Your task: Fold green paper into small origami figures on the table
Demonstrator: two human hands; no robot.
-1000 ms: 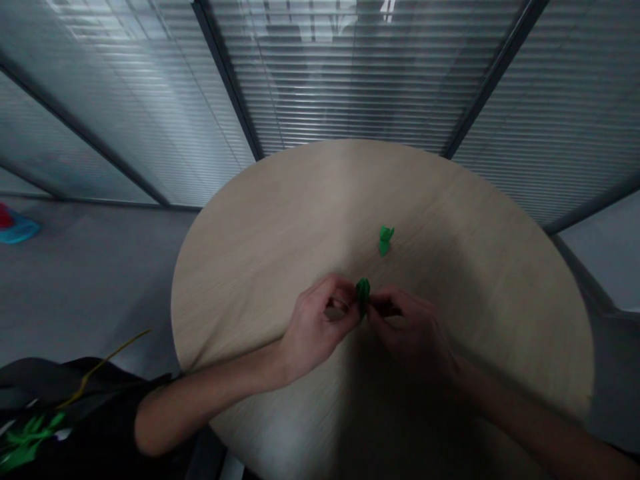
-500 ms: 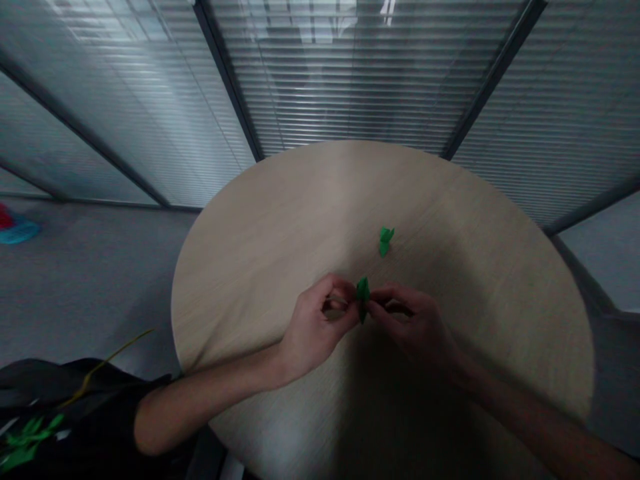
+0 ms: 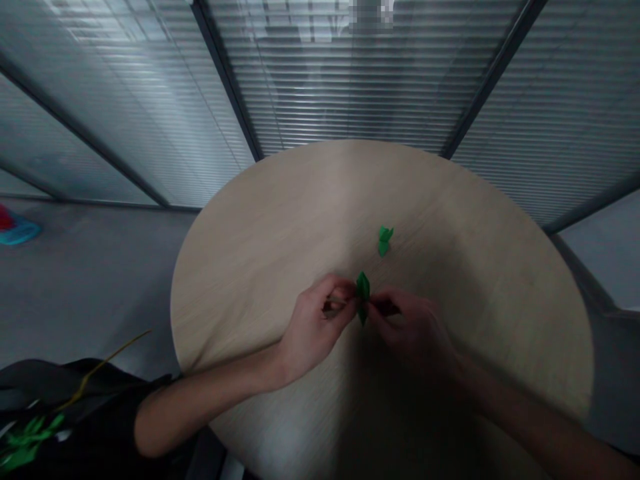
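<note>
A small green piece [image 3: 363,285] is held up btwn both hands over the near-middle part of the round table [image 3: 280,220], and it's there that the change is seen: vs. 1 sec ago, a longer, more pointed outline is now shown, w/ a tip at top and another at bottom, where a rounder, shorter top was seen before. Prob. it's been turned or opened out a bit by the fingertips; which of the two can't be told at this size. It's pinched on its left edge by the L hand [image 3: 315,327], thumb and forefinger brought together, and that hand's pos. is approx. unchanged. Its right edge is pinched by the R hand [image 3: 417,330], whose fingers were opened a little more ½ sec ago and are now drawn in again; they're partly lost in shadow, so finger detail is limited. For the work in hand, this is judged to be fine two-handed adjusting, w/ the piece not yet set down. The second green piece [image 3: 385,240] is left untouched on the tabletop, just beyond the hands and slightly to the right, same spot as before. Nothing's been changed re: the blinds [image 3: 325,87] behind.
</note>
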